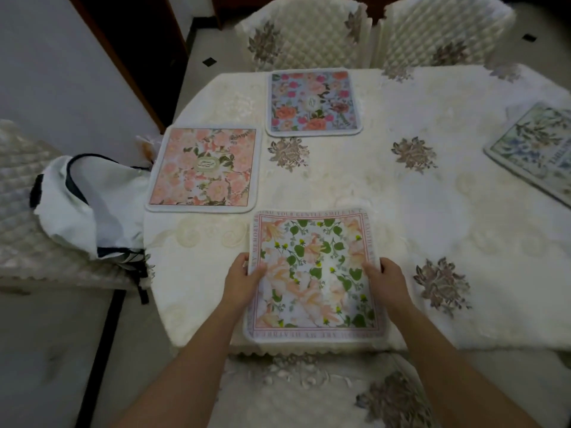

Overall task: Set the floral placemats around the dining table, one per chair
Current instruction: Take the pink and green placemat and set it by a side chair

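Table (401, 186) under cream embroidered cloth, quilted chairs (304, 32) around it. We note three placemats laid: pink (204, 169), blue-and-red (313, 101), pale blue (537, 149) at right edge. Peach-and-green placemat (315, 273) at near edge, left hand (244, 281) and right hand (387, 279) each with grip pinching its sides. White bag (89, 205) on left chair.
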A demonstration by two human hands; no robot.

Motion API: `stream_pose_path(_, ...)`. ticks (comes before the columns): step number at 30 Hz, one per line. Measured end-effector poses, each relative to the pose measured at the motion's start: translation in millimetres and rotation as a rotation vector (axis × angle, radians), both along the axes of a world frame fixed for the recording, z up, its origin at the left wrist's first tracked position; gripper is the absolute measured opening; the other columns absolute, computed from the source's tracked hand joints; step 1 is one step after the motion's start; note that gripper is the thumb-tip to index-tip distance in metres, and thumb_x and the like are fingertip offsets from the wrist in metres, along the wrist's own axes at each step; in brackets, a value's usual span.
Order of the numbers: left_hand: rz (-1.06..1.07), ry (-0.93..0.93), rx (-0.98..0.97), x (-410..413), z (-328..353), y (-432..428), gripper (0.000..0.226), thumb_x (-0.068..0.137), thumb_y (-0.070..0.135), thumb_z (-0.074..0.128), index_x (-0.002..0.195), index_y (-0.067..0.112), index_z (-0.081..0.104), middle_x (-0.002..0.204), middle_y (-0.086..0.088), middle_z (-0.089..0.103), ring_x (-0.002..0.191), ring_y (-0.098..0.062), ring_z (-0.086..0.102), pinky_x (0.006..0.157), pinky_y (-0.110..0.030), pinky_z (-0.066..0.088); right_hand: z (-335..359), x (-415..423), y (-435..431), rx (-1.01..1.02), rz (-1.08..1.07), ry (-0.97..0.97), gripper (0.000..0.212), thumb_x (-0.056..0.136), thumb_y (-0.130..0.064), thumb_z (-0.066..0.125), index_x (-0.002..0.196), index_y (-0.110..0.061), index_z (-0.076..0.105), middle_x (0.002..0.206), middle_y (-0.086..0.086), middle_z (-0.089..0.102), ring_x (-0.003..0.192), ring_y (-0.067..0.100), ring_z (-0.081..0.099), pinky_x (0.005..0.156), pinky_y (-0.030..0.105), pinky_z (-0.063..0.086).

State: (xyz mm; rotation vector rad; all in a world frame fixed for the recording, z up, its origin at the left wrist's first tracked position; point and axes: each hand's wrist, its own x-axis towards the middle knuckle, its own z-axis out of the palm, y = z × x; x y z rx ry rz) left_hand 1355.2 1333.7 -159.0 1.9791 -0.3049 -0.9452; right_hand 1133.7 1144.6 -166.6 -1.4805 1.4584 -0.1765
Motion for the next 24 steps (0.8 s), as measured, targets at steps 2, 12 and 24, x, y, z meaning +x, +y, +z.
stream_pose_path(2,-0.018,-0.044,0.046,1,-8,-1,0.014,0.094,0.029,0.065,0.105,0.024,0.058,0.106,-0.003,0.072,0.093,-0.022,0.071,0.084,-0.051,0.058,-5,-1,0,-0.001,-0.024,0.014,0.023,0.097,-0.033,0.056,0.109,-0.015,0.064,0.099,0.005,0.07,0.089,0.024,0.067,0.081,0.045,0.057)
stream_pose_path(12,-0.071,-0.236,0.208,-4,-15,-10,0.025,0.095,0.028,0.063,0.114,0.012,0.058,0.103,-0.002,0.066,0.088,-0.019,0.061,0.067,-0.025,0.043,-13,0,1,-0.036,-0.109,0.025,0.032,0.095,-0.031,0.062,0.123,-0.016,0.056,0.114,0.007,0.068,0.099,0.027,0.066,0.088,0.046,0.055)
stream_pose_path(24,-0.26,-0.667,0.37,3,-25,-2,0.06,0.084,0.03,0.075,0.135,0.013,0.048,0.118,-0.014,0.053,0.106,-0.032,0.052,0.085,-0.043,0.047,-16,-4,-2,-0.199,0.012,0.135,0.041,0.089,-0.033,0.069,0.123,-0.015,0.056,0.115,0.008,0.061,0.102,0.027,0.061,0.085,0.041,0.054)
